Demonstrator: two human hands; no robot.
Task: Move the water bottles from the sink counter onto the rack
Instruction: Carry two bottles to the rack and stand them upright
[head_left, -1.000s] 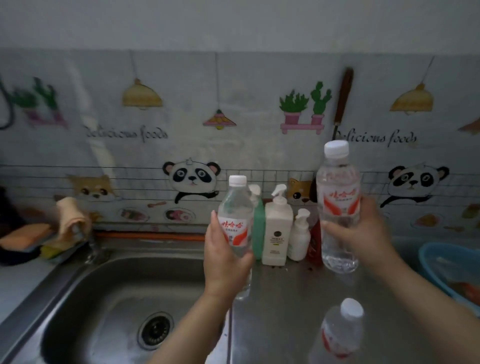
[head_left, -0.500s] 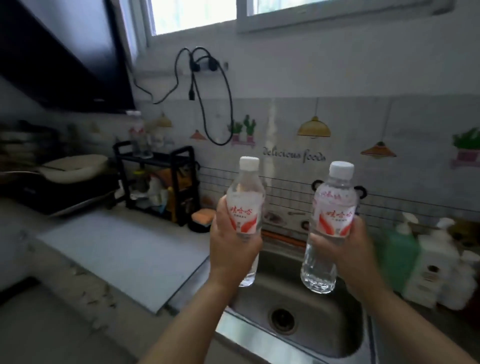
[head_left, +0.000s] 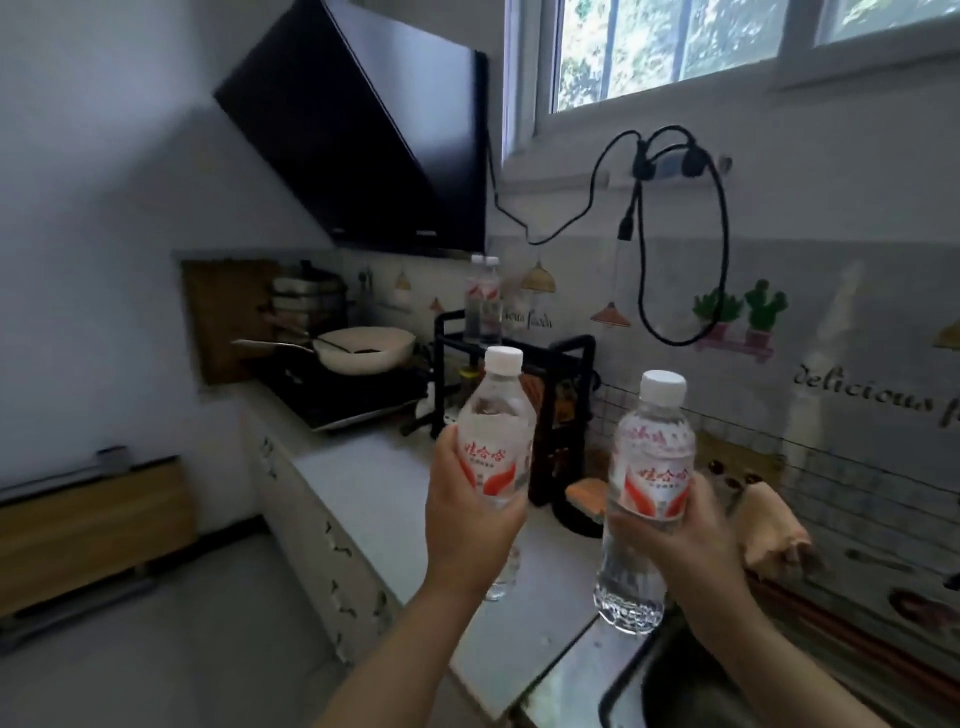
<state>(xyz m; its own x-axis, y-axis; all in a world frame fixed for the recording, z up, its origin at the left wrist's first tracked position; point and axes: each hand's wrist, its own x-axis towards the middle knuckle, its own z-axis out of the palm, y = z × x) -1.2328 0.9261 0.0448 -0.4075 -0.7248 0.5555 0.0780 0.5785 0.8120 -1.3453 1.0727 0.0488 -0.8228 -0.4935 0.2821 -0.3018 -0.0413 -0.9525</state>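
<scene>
A white pan (head_left: 363, 351) sits on the stove (head_left: 343, 397), under the black hood (head_left: 374, 140). A black cable (head_left: 675, 234) hangs right of the hood, beneath the window (head_left: 727, 47).

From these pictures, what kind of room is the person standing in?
Most likely a home kitchen: a black range hood hangs over a stove with a pan, a steel sink sits at the lower right, and a black rack on the counter already holds water bottles.

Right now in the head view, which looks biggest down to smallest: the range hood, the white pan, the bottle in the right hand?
1. Range hood: largest.
2. Bottle in the right hand: next, though nearness to the camera inflates it.
3. White pan: smallest as seen, being farther off.
</scene>
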